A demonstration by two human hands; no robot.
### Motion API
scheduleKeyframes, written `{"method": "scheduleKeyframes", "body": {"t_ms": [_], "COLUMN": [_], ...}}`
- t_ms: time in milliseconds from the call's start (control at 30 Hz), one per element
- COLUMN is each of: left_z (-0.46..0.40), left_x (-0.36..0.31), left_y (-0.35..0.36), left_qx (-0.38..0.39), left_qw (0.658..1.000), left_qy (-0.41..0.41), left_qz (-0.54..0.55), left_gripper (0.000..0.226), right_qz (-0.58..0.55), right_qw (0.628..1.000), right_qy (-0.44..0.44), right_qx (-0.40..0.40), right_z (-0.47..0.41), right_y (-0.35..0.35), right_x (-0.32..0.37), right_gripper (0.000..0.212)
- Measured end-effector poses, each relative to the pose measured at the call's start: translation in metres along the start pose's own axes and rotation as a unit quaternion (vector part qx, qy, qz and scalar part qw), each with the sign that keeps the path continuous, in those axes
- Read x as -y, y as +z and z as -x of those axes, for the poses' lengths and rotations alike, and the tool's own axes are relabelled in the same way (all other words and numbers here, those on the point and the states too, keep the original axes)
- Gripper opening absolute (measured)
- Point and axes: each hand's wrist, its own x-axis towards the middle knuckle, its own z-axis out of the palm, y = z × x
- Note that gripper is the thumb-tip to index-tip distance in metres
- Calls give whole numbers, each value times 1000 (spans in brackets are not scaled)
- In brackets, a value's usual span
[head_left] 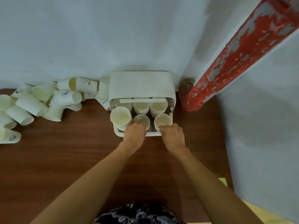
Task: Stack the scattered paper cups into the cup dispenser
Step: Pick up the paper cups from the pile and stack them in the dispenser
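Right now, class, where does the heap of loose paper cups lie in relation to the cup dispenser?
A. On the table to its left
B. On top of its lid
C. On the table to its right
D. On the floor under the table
A: the loose paper cups are heaped on the wooden table left of the cup dispenser, against the wall.

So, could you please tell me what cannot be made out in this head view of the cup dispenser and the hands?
- Back-row slots of the cup dispenser: its raised lid covers them.
- Fingertips of the left hand and right hand: curled over the front cups' rims, out of sight.
- How many cups are nested in each slot: only the top ones show.
- Loose cup pile: cut off by the left edge.
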Motion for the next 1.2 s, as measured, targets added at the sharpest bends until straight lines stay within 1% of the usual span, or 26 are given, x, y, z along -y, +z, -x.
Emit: {"method": "scheduleKeyframes", "body": {"t_ms": [67,167,233,300,433,567,667,767,867,967,1100,1200], "left_z": [9,28,42,55,76,91,92,86,74,57,32,13], "left_x": [3,10,24,42,90,143,186,226,262,289,306,311], "left_y": [-5,-21,-31,-41,-55,-69,-81,-95,-107,-113,-118,-112], "left_qx": [-22,-59,-67,-63,-63,-83,-103,-112,-122,-139,-143,-141], "left_qw": [997,989,987,987,989,985,979,968,955,949,935,923], "left_qy": [28,48,32,16,-16,-53,-94,-143,-180,-191,-214,-227], "left_qz": [67,131,146,146,135,140,151,173,202,210,243,278], "left_gripper": [22,23,20,20,18,15,12,20,25,24,31,39], "right_qz": [-16,-90,-152,-203,-240,-251,-254,-262,-256,-239,-242,-189], "right_qw": [1000,994,985,975,969,968,967,964,966,970,968,979], "right_qy": [10,35,46,41,21,-3,-15,-19,-3,30,70,72], "right_qx": [-3,-43,-71,-82,-50,2,16,29,29,24,-1,-15], "right_z": [6,18,25,30,39,44,38,20,-9,-41,-76,-105], "right_y": [-5,-19,-28,-35,-36,-26,-14,-7,-6,-11,-19,-18], "right_x": [6,21,36,56,105,160,201,237,264,281,290,291], "right_gripper": [26,35,32,25,23,22,21,21,24,29,36,43]}}
